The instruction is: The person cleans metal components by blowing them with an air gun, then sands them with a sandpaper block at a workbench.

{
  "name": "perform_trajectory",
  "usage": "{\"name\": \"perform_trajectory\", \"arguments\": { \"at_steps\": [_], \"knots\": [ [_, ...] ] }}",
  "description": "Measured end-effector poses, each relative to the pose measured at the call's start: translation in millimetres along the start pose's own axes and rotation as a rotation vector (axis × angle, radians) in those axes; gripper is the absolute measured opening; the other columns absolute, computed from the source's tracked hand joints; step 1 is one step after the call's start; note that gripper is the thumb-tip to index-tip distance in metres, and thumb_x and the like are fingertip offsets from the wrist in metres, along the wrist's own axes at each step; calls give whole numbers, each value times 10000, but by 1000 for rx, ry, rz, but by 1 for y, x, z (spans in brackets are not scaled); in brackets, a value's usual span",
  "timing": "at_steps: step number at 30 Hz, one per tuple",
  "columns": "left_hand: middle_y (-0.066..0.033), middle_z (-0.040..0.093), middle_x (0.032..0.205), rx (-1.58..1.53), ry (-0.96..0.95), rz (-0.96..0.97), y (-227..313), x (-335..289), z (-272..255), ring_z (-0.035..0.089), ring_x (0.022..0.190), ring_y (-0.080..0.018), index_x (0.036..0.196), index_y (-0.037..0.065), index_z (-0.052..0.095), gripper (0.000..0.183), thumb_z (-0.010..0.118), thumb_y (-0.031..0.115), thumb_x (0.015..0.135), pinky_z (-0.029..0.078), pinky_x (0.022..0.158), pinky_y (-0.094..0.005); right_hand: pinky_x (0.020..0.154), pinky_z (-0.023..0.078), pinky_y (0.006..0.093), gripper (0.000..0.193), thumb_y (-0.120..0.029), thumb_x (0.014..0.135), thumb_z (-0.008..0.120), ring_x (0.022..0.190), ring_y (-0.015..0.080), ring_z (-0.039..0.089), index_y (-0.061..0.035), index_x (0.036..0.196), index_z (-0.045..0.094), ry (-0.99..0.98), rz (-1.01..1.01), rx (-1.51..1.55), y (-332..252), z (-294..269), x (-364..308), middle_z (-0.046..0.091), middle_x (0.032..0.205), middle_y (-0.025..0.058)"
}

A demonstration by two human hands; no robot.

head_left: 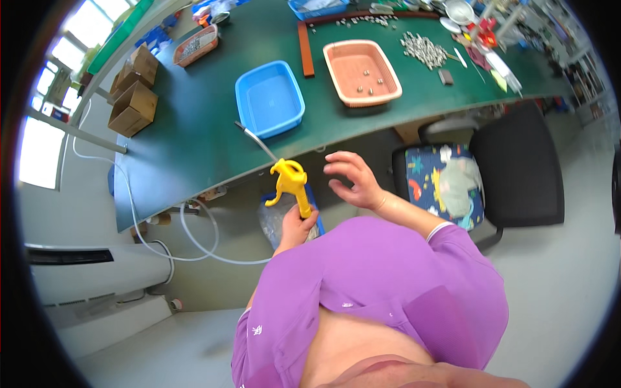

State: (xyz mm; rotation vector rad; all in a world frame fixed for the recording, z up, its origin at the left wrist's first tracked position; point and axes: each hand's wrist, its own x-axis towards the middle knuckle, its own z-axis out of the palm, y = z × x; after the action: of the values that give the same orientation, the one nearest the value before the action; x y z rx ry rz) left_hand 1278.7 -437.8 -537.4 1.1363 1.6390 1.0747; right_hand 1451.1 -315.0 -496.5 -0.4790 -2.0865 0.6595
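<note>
My left hand (299, 227) is closed round the lower end of a yellow air blow gun (291, 181). The gun's thin metal nozzle (259, 142) points up and left, over the near edge of the table by a blue plastic basin (268, 97). A clear hose (213, 249) loops away to the left at the height of my left forearm. To the right of the gun, my right hand (356, 181) is raised in the air with bent fingers apart and nothing in them. Beyond it sits a pink plastic basket (362, 71) with several small metal parts (370, 87) inside.
A pile of small metal pieces (424, 50) lies on the green table (207, 123), right of the basket. Cardboard boxes (134, 108) stand at the left. A chair with a patterned cushion (446, 181) is at my right. Under the table edge is a bag-lined blue bin (318, 216).
</note>
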Motion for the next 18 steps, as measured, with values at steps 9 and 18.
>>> {"name": "perform_trajectory", "arguments": {
  "at_steps": [9,18],
  "knots": [
    [-156,549,892,184,172,-132,22,53,91,542,817,-351,974,40,530,376,701,196,678,448,690,-387,718,460,269,512,-116,813,551,804,126,533,-78,1280,342,-938,848,1347,99,7,73,520,1125,92],
    [-31,486,862,-487,1315,-293,-17,-65,127,482,775,-97,990,39,480,204,466,-44,804,411,676,-223,761,454,317,306,-133,725,652,872,255,577,-67,995,526,-1463,128,566,102,38,47,592,922,88]
  ]
}}
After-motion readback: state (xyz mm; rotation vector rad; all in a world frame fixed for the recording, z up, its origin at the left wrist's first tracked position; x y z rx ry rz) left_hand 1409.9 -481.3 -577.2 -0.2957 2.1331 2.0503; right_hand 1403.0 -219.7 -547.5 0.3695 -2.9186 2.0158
